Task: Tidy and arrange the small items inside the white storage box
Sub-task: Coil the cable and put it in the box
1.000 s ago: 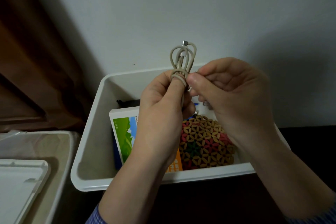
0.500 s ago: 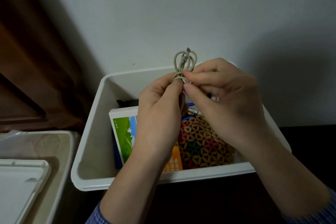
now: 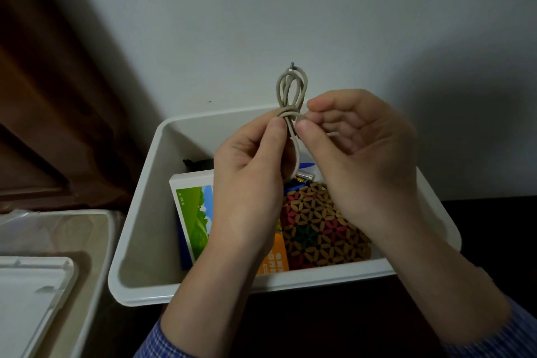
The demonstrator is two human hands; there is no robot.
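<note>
Cable [image 3: 291,96]: wrap now tightened; my left hand [image 3: 250,183] and right hand [image 3: 360,154] pinch it above white storage box [image 3: 139,212]; stowing pending.

1. The coiled cable [image 3: 291,90] is beige-grey.
2. The storage box [image 3: 139,212] is white.
3. The woven mat [image 3: 319,229] inside it shows tan flower shapes over red, green and dark patches.
4. The card box [image 3: 193,212] is white-edged, with green hills, blue sky and an orange corner.
5. The sleeves [image 3: 151,340] are blue-and-white checked.
</note>
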